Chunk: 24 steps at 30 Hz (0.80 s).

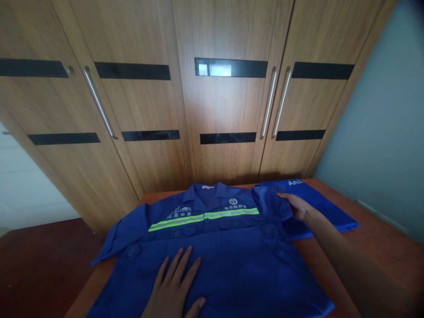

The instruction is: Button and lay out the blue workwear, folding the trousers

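A dark blue short-sleeved work shirt (215,274) lies on the table, collar toward the wardrobe. A yellow-green and silver reflective stripe crosses its chest, with white lettering above. Its lower part is folded up over the front, with a buttoned tab near each side. My left hand (174,282) rests flat on this folded part, fingers spread. At the far right, my right hand (296,206) pinches the end of the shirt's sleeve (270,201) between thumb and fingers. The opposite sleeve (124,232) droops over the table's left edge.
A folded bright blue cloth or bag (319,203) with white letters lies right of the shirt, partly beneath the sleeve. The reddish-brown table (374,247) stands before a wooden wardrobe (225,101) with metal handles. A pale wall (377,119) rises at right.
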Tool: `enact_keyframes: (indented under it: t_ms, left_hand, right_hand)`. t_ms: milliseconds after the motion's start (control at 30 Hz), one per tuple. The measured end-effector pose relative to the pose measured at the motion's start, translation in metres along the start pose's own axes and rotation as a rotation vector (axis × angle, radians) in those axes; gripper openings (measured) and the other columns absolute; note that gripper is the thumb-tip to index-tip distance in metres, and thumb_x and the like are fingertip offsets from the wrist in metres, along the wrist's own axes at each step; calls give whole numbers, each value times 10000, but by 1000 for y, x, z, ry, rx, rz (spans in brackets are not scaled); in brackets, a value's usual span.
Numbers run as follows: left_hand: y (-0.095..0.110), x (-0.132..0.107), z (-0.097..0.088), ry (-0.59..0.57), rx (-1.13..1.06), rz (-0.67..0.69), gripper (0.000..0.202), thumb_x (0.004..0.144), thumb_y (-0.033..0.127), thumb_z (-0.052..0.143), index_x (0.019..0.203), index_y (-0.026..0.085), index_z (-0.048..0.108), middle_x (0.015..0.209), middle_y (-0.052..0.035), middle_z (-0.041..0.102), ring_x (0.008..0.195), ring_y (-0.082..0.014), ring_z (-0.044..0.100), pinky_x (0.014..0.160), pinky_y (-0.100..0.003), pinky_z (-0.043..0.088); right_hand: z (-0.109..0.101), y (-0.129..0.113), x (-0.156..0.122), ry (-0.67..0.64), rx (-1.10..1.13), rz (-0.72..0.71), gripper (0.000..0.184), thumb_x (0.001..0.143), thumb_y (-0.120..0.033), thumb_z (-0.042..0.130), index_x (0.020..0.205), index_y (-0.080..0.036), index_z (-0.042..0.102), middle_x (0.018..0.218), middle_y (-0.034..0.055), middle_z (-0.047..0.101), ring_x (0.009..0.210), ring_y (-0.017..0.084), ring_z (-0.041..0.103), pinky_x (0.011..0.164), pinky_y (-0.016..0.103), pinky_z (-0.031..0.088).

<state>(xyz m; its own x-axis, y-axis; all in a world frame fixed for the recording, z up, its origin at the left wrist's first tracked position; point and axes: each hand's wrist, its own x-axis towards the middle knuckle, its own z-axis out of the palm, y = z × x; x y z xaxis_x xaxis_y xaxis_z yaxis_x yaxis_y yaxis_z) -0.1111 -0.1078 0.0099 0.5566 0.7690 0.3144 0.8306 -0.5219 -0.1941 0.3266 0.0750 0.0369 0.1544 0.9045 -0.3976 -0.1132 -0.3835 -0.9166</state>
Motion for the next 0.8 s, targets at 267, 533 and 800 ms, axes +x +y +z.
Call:
enact_keyframes:
  t_ms: [267,533,800]
  left_hand:
    - [1,-2,-1,-17,-2,-22,678,884,573,438,1478,347,201,1515,-49,338,1316,-302,419,1010,-482,422]
    - [3,-3,-3,-19,0,-29,664,894,569,422,1478,344,201,1516,-48,332,1322,-305,411,1009,-498,422]
    - [3,-2,-4,-31,-44,-46,660,895,557,435,1476,352,198,1531,-35,301,1334,-302,391,1036,-496,396]
  right_hand:
    - [-4,4,-15,89,163,-45,297,924,-315,458,1103,-137,614,847,120,748,780,243,716,711,366,595]
    - [19,11,-38,126,86,-311,335,913,-328,469,1194,-193,589,1046,88,721,1019,245,661,882,382,544]
    - [78,62,-81,-151,-1258,-903,551,914,-534,414,1382,-248,461,1504,64,353,1407,278,233,1141,505,186]
